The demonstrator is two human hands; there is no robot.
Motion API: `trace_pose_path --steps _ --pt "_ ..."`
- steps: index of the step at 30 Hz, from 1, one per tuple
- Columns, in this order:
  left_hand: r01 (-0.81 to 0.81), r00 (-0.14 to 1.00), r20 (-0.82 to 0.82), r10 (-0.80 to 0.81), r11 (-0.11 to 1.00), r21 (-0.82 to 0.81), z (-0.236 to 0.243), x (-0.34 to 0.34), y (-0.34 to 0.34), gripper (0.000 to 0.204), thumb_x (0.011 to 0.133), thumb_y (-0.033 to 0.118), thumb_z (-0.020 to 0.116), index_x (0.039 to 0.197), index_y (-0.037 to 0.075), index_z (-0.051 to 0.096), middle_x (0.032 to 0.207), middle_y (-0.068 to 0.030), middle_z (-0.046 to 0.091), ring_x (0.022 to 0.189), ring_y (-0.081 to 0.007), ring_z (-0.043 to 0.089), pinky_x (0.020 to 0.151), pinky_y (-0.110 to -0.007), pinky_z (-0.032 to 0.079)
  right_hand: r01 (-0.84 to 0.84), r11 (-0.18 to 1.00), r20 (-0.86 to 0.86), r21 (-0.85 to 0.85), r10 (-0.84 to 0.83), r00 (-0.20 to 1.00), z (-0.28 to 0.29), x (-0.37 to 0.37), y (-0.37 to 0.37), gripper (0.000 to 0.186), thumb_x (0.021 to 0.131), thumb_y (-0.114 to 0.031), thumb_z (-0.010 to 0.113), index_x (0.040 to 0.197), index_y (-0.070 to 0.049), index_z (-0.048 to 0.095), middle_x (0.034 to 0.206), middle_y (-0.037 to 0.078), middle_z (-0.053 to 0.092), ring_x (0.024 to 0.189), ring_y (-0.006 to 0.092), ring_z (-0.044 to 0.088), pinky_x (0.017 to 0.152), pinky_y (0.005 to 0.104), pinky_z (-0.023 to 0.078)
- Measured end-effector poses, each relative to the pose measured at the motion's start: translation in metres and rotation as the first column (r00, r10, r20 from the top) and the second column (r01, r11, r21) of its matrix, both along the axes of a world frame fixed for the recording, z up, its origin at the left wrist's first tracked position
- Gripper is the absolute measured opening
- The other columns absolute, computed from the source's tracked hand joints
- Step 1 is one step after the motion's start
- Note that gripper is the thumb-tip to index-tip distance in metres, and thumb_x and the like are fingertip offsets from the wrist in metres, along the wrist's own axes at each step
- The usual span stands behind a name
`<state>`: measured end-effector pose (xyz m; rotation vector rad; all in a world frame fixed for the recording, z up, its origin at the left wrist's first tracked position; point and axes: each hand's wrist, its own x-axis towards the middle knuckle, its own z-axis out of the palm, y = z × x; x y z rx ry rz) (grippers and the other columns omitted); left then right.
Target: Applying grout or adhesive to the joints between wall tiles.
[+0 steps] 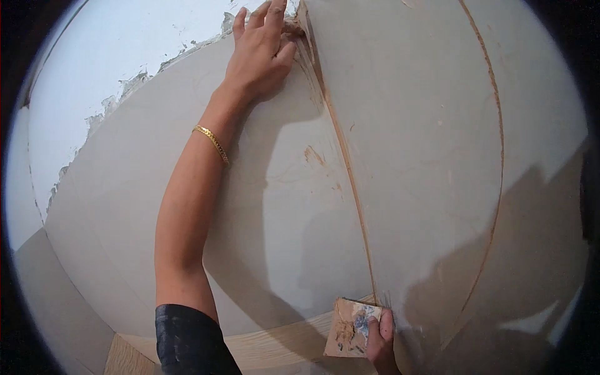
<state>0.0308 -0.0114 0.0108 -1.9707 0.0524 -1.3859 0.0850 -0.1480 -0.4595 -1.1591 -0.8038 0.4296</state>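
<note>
We press our left hand (259, 47) flat against the tiled wall (187, 206), fingers spread and open, holding nothing. Its fingertips (275, 12) rest at the top of the left joint (340, 144), right where the beige tiles meet the ragged edge of bare white wall (94, 56). A gold bracelet (212, 144) sits on that wrist, and a black sleeve (187, 340) covers the upper arm at the lower edge of the view.

Our right hand (380, 340) comes in at the bottom, closed on a small flat card (350, 328), a square scrap smeared with brownish grout. The thumb lies over its right edge; the other fingers are hidden behind it. The card's upper right corner touches the wall at the lower end of the left joint.

That joint runs down the wall from our left hand to the card, filled with tan grout, with streaks smeared onto the tile beside it near the top and a small brown smudge (314, 156) halfway down on the left. A second joint (497, 156) curves down the wall further right, also tan, well apart from both hands. The middle tile (419, 156) lies between the two joints.

Below the tiles, a strip of pale wood (275, 347) shows just left of the card. Our arm and hands cast grey shadows on the tiles.
</note>
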Motion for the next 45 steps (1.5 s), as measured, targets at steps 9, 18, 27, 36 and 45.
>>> trace_pose_path --steps 9,18,27,36,45 --pt "0.062 0.994 0.09 -0.059 0.997 -0.034 -0.003 -0.001 0.01 0.07 0.086 0.011 0.041 0.148 -0.004 0.012 0.139 -0.0249 0.045 0.142 -0.0379 0.017 0.116 -0.052 -0.001 -0.085 0.992 -0.084 0.092 0.093 0.992 0.001 0.0 -0.001 0.015 0.098 -0.007 0.036 0.11 0.0 0.043 0.1 0.01 0.05 0.094 0.0158 0.047 0.091 0.0336 0.038" --pt "0.121 0.989 -0.1 -0.109 0.984 0.13 -0.036 -0.006 0.032 0.083 0.072 0.009 0.048 0.15 0.007 0.019 0.107 -0.0121 0.066 0.135 -0.0329 0.034 0.115 -0.053 0.009 -0.047 0.996 -0.037 0.078 0.05 0.998 0.002 -0.001 -0.001 0.014 0.098 -0.008 0.038 0.109 -0.001 0.044 0.099 0.01 0.05 0.093 0.0154 0.046 0.091 0.0337 0.038" --pt "-0.095 0.993 0.072 0.089 0.992 0.084 -0.006 0.002 0.017 0.072 0.084 0.012 0.043 0.149 0.0 0.014 0.126 -0.0215 0.055 0.141 -0.0363 0.019 0.116 -0.052 0.003 -0.065 0.996 -0.082 0.066 0.07 0.994 0.009 -0.002 -0.002 0.013 0.098 -0.008 0.038 0.107 -0.001 0.043 0.098 0.009 0.049 0.09 0.0145 0.046 0.088 0.0326 0.039" --pt "0.282 0.932 0.26 -0.251 0.955 -0.089 0.011 -0.001 0.005 0.073 0.083 0.005 0.041 0.15 0.001 0.013 0.126 -0.0219 0.058 0.129 -0.0346 0.033 0.114 -0.049 0.008 -0.076 0.989 -0.139 0.126 0.093 0.986 -0.004 0.0 0.006 0.014 0.098 -0.007 0.036 0.107 -0.001 0.044 0.099 0.009 0.048 0.091 0.0143 0.046 0.089 0.0314 0.038" --pt "0.212 0.967 0.12 -0.225 0.971 0.113 -0.058 0.011 0.028 0.084 0.072 0.014 0.052 0.149 0.005 0.019 0.105 -0.0156 0.063 0.132 -0.0379 0.037 0.113 -0.057 0.014 -0.091 0.986 -0.183 0.142 0.116 0.976 0.001 -0.005 0.004 0.013 0.097 -0.006 0.037 0.108 -0.001 0.044 0.101 0.009 0.049 0.093 0.015 0.047 0.088 0.0308 0.039"
